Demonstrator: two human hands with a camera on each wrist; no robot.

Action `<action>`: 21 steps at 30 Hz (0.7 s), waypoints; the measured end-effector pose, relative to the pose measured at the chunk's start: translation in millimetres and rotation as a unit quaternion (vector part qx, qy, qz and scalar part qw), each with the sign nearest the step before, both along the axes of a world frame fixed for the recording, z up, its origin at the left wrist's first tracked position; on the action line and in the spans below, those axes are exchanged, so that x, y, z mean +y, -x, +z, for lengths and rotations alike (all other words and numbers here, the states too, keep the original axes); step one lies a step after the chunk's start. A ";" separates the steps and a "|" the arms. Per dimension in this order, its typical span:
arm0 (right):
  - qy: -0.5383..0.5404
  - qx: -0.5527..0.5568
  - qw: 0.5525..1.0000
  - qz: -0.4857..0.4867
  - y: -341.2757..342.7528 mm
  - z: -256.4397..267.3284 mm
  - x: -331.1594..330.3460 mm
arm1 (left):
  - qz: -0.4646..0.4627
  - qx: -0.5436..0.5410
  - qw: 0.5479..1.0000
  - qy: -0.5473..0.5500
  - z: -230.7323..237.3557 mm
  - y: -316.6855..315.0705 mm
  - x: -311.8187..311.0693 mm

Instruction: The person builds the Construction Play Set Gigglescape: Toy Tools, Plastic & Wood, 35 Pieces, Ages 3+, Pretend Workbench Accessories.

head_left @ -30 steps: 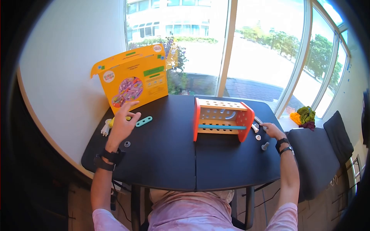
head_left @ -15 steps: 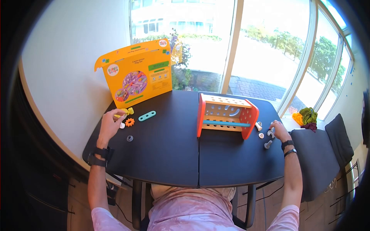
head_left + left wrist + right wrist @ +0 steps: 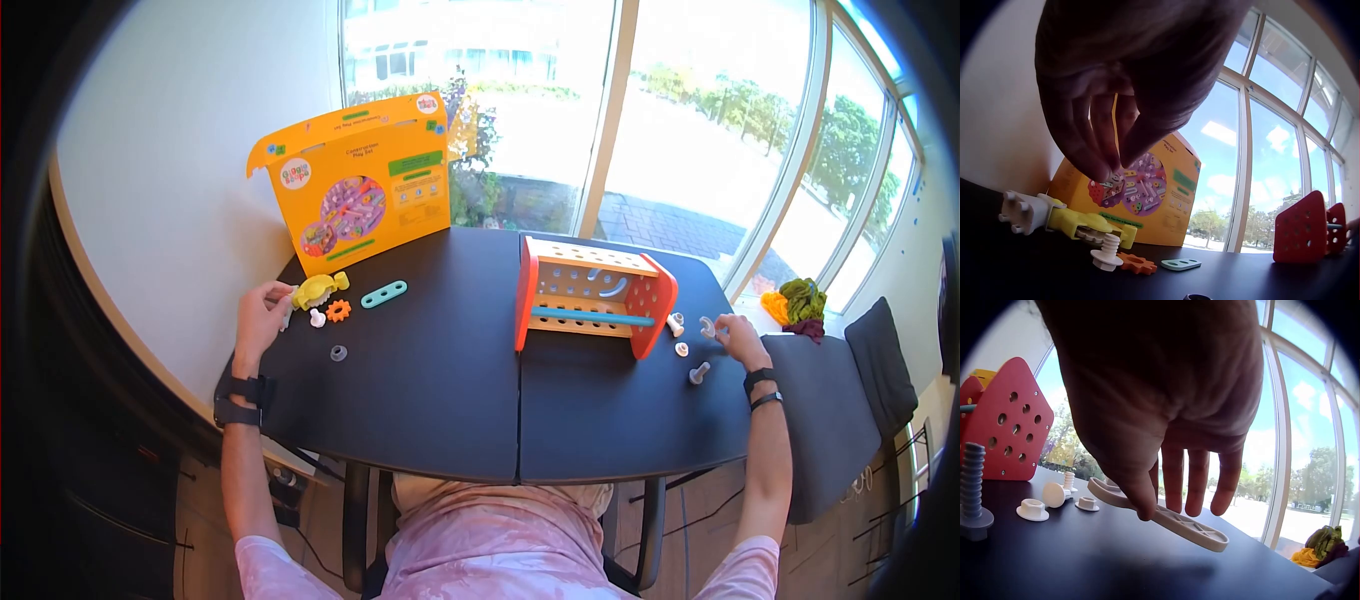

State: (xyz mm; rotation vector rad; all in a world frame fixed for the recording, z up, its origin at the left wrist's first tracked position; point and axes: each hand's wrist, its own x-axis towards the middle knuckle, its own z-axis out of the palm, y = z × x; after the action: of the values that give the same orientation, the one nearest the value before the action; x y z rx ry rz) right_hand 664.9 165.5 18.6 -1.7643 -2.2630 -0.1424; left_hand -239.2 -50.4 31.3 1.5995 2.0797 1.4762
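My left hand hovers beside a yellow plastic toy piece with a white end. In the left wrist view its fingers bend loosely towards the thumb above that piece, with nothing between them. Just right of the yellow piece are a white toy bolt and an orange gear. At the table's right side, my right hand pinches a pale grey toy wrench between thumb and fingers. The wrench is tilted, with its ribbed underside showing in the right wrist view.
A red-sided wooden toy workbench stands right of centre. White nuts and a grey bolt lie near the right hand. A teal holed strip, a grey nut and a yellow box are on the left.
My left hand has moved down and left, first over the yellow piece, then beside its white end. The right hand, with the wrench, has shifted slightly right. The head view has shifted a little.
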 end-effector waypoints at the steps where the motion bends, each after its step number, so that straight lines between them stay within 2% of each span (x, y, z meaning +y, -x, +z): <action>1: -0.005 0.013 1.000 -0.005 2.0 3.2 -1.8 | 0.002 0.000 1.000 0.004 0.7 -0.6 -1.2; 21: -0.021 0.096 0.995 0.011 24.4 29.0 -10.0 | -0.002 0.048 0.998 0.039 0.7 -11.6 -1.3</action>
State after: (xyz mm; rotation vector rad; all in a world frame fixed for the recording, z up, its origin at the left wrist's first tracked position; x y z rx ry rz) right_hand 640.5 155.5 47.6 -1.6550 -2.1268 -0.0138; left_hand -227.6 -51.7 32.0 1.6754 2.1549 1.3243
